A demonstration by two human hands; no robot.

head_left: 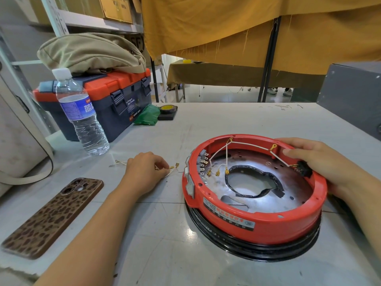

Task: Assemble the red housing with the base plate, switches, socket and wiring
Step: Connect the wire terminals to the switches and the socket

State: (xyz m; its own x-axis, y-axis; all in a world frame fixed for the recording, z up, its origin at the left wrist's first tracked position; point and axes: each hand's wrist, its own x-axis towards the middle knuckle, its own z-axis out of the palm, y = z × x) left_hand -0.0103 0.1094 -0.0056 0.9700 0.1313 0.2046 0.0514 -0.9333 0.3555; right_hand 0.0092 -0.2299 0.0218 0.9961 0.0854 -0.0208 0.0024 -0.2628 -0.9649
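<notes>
Both hands are at work on the grey bench. Left hand rests knuckles-up on the surface, fingertips pinching a loose white wire with brass terminals, just left of the red housing. Right hand grips the housing's far right rim, thumb inside beside the black socket. Housing sits on a black ring, with the metal base plate and white wiring inside. At the left of the bench lie a leopard-print phone, a water bottle and an orange-lidded toolbox with a khaki bag on top. Mustard cloth hangs behind.
</notes>
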